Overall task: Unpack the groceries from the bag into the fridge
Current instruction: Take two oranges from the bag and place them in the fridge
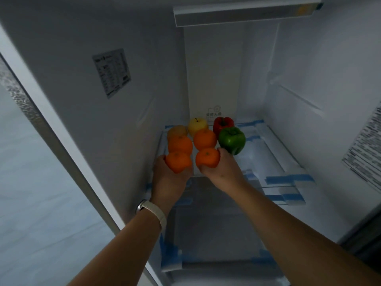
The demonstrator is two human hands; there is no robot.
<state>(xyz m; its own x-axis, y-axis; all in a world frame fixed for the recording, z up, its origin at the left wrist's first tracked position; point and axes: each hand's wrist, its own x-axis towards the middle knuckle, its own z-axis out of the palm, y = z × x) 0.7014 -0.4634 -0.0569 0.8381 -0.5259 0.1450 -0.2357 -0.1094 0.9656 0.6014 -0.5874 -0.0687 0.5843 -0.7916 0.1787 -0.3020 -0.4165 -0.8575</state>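
Both my arms reach into the open fridge. My left hand [165, 178] grips an orange [178, 162] at the front left of the glass shelf [268, 153]. My right hand [222, 168] grips another orange [207, 158] just to its right. Behind them on the shelf sit two more oranges [180, 144] [205, 139], a brownish fruit [176, 130], a yellow apple [197, 124], a red pepper [223, 123] and a green pepper [232, 140]. The bag is out of view.
The right half of the shelf carries blue tape strips [288, 178]. A lower shelf [216, 240] lies below my arms. Another shelf edge [243, 13] sits overhead. Labels are stuck on the left wall [111, 73] and at the right [365, 149].
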